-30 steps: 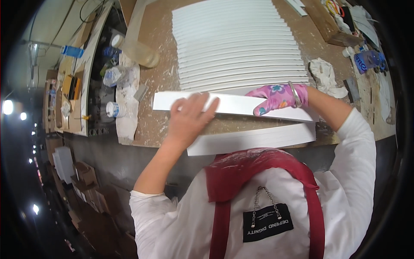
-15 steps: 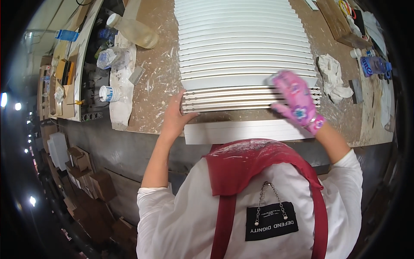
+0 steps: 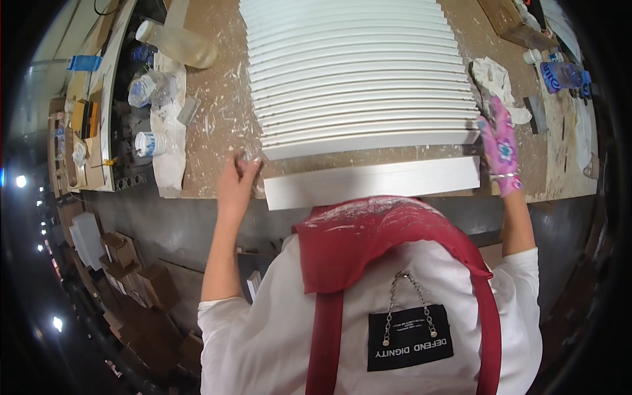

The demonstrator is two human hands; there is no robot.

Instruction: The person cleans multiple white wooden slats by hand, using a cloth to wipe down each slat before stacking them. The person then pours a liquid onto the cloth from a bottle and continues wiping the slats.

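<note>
A row of long white slats, overlapping like a louvre, runs away from me on the worktable. My bare left hand is just off the left end of the nearest slat, its thumb and fingers apart with nothing in them. At the right ends of the near slats, my right hand in a pink flowered glove has its fingers stretched along the ends and its thumb at their edge. Nothing shows in its grasp. A separate white board lies between the row and my red apron.
At the left are a large cloudy bottle, clear plastic bottles, a white tub and a small grey block. A crumpled white cloth, a bottle with a blue label and a wooden box sit at the right.
My right hand has moved from atop the near slats to their right ends. My left hand has drawn off their left side. The near slats, earlier showing gaps, now lie overlapped.
</note>
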